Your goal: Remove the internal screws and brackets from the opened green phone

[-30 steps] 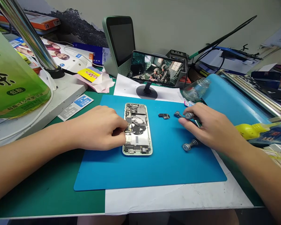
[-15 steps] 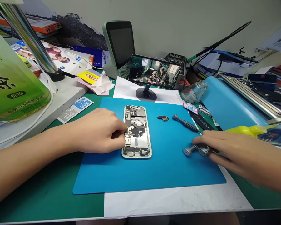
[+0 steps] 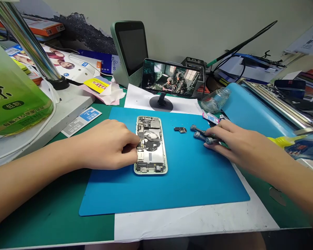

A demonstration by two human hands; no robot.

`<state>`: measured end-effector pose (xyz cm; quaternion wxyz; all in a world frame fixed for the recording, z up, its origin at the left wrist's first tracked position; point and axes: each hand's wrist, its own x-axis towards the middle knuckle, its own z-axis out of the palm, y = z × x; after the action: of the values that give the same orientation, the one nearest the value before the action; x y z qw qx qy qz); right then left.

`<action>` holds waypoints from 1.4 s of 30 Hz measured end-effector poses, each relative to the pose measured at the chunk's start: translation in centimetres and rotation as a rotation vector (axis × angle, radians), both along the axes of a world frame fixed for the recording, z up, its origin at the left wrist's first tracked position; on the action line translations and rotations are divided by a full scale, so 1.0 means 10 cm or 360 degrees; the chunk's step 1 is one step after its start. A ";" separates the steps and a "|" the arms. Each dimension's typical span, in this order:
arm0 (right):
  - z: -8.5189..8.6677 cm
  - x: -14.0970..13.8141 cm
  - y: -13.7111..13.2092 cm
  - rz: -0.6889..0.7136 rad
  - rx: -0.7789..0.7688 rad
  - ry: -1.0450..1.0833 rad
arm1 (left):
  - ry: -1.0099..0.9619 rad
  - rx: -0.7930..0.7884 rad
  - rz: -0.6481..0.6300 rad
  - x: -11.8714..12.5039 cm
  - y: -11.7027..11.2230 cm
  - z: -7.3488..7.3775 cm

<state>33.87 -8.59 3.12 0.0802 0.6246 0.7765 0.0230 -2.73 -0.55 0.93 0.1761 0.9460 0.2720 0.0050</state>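
Observation:
An opened smartphone (image 3: 153, 152) lies on the blue mat with its inner boards and round coil showing. At its left edge my left hand (image 3: 112, 144) is closed, thumb and forefinger pinching the side of the frame. Right of the phone, my right hand (image 3: 224, 139) is wrapped round several small screwdrivers (image 3: 200, 136), their grey round caps pointing left over the mat. The hand covers their shafts. A small dark phone part (image 3: 180, 130) lies between the phone and these caps.
The blue mat (image 3: 187, 184) rests on white paper over a green table. Behind it, another phone on a stand (image 3: 170, 77) plays a video. A glass jar (image 3: 216, 100) lies tipped at the back right, near a blue roll (image 3: 250, 107). A green pouch (image 3: 18, 100) stands at left.
My right hand has moved left and away from me with the screwdrivers, now beside the one that lay on the mat. My left hand stays at the phone's edge. The view has shifted slightly.

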 end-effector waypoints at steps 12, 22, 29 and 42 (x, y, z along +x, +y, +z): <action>0.04 -0.13 0.31 -0.0663 -0.0200 -0.0263 | -0.0030 0.0038 -0.0020 -0.01 0.01 -0.01; 0.21 -0.30 0.34 -0.0906 -0.0311 -0.0380 | -0.0045 0.0016 -0.0042 0.00 0.01 0.00; 0.32 -0.27 0.27 -0.0888 -0.0175 -0.0316 | 0.0017 0.0022 -0.0034 -0.01 0.03 0.01; 0.21 -0.24 0.26 -0.0797 -0.0125 -0.0042 | -0.0035 0.0030 -0.0014 0.00 0.01 0.00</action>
<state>31.45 -5.96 5.17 0.1176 0.7935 0.5968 -0.0196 -2.75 -0.41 0.95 0.1702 0.9487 0.2658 0.0172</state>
